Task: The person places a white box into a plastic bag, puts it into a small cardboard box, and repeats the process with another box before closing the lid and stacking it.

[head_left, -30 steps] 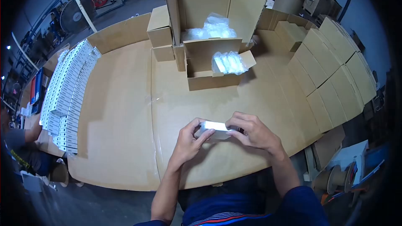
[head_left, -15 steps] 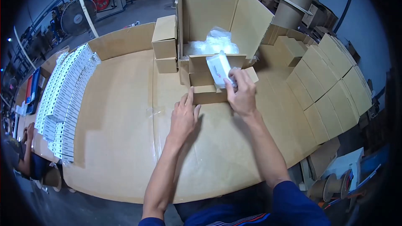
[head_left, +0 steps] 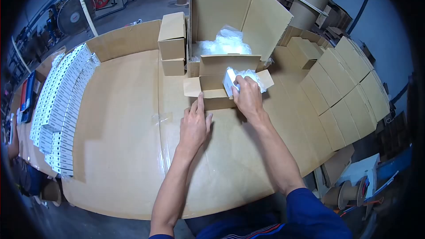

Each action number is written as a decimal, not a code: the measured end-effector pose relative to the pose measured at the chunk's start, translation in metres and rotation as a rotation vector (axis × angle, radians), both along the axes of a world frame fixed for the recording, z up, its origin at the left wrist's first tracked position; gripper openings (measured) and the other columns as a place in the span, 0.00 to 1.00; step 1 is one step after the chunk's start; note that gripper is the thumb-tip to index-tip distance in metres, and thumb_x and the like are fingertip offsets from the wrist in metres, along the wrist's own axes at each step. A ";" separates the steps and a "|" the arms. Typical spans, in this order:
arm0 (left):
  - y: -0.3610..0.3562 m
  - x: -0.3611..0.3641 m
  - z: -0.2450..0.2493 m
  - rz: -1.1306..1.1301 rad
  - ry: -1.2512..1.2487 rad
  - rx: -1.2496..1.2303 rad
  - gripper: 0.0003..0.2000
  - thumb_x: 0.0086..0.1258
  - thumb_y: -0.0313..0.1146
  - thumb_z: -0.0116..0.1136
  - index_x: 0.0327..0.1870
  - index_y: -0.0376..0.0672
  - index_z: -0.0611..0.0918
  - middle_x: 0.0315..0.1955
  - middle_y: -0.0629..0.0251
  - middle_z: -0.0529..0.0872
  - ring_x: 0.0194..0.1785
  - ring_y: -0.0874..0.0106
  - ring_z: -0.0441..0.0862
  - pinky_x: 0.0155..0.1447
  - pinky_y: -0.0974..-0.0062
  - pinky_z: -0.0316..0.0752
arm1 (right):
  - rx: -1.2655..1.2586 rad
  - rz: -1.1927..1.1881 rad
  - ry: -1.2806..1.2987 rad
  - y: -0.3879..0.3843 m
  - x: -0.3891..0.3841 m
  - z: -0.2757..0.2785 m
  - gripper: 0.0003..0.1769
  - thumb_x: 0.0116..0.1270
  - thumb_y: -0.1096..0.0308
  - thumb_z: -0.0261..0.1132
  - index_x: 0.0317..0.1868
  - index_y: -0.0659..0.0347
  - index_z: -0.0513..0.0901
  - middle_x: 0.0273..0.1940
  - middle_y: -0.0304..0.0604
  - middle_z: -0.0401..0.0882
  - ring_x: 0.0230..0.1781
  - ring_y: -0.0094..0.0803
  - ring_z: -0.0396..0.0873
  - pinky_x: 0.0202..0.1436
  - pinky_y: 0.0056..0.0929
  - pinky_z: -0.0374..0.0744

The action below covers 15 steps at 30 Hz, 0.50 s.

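A small open cardboard box (head_left: 217, 103) stands at the middle of the table with its flaps spread. My right hand (head_left: 247, 97) grips a white packet (head_left: 229, 81) at the right part of this box. Clear plastic wrapping (head_left: 251, 76) shows just behind those fingers. My left hand (head_left: 195, 121) rests at the box's front left edge, index finger stretched out against it, holding nothing. Directly behind stands a large open carton (head_left: 221, 9) with clear plastic bags (head_left: 228, 42) inside.
Rows of small white boxes (head_left: 62, 106) are stacked at the left. Closed brown boxes (head_left: 172, 40) stand left of the carton, and more brown boxes (head_left: 341, 93) are piled at the right. Part of another person (head_left: 26, 175) shows at the far left.
My right hand has lowered the white packet and turned it at the small box. The box's left flap now spreads outward. My left hand has barely moved.
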<state>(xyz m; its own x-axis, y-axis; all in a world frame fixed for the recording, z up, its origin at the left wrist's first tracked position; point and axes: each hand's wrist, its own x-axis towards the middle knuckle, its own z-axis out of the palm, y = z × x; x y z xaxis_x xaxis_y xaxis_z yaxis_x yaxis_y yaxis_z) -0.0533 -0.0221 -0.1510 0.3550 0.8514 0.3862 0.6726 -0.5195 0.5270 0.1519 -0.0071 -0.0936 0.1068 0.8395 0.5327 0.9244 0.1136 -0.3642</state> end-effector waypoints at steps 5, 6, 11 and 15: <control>0.001 0.000 -0.001 -0.009 -0.005 0.017 0.39 0.74 0.34 0.64 0.82 0.36 0.58 0.60 0.41 0.80 0.54 0.43 0.80 0.63 0.52 0.78 | -0.057 -0.082 -0.032 0.011 -0.002 -0.012 0.08 0.62 0.74 0.73 0.41 0.69 0.86 0.39 0.62 0.83 0.41 0.62 0.85 0.46 0.54 0.83; 0.001 0.000 0.000 -0.010 -0.004 0.010 0.39 0.74 0.34 0.64 0.82 0.36 0.58 0.60 0.41 0.80 0.54 0.43 0.80 0.62 0.51 0.78 | -0.098 -0.110 -0.050 0.012 -0.004 -0.011 0.08 0.63 0.73 0.72 0.40 0.68 0.87 0.40 0.62 0.83 0.41 0.62 0.85 0.46 0.54 0.83; 0.001 0.001 -0.002 -0.005 0.008 0.016 0.39 0.74 0.34 0.64 0.82 0.35 0.58 0.62 0.44 0.80 0.54 0.45 0.81 0.61 0.52 0.80 | -0.189 -0.170 -0.139 0.006 -0.005 -0.019 0.06 0.65 0.75 0.67 0.38 0.69 0.87 0.46 0.63 0.81 0.41 0.62 0.86 0.46 0.55 0.85; 0.001 0.002 -0.001 0.004 0.051 0.011 0.40 0.72 0.35 0.65 0.81 0.34 0.58 0.65 0.48 0.79 0.57 0.47 0.81 0.58 0.54 0.83 | -0.184 -0.024 -0.094 -0.017 0.002 -0.010 0.09 0.66 0.78 0.63 0.44 0.70 0.87 0.54 0.66 0.81 0.48 0.60 0.85 0.52 0.54 0.85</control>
<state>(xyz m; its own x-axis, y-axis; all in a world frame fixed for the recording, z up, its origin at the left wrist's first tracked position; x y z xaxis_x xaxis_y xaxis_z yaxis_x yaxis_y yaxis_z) -0.0512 -0.0213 -0.1516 0.3713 0.8486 0.3770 0.7001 -0.5225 0.4866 0.1543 -0.0238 -0.1040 0.0846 0.9214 0.3792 0.9568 0.0311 -0.2890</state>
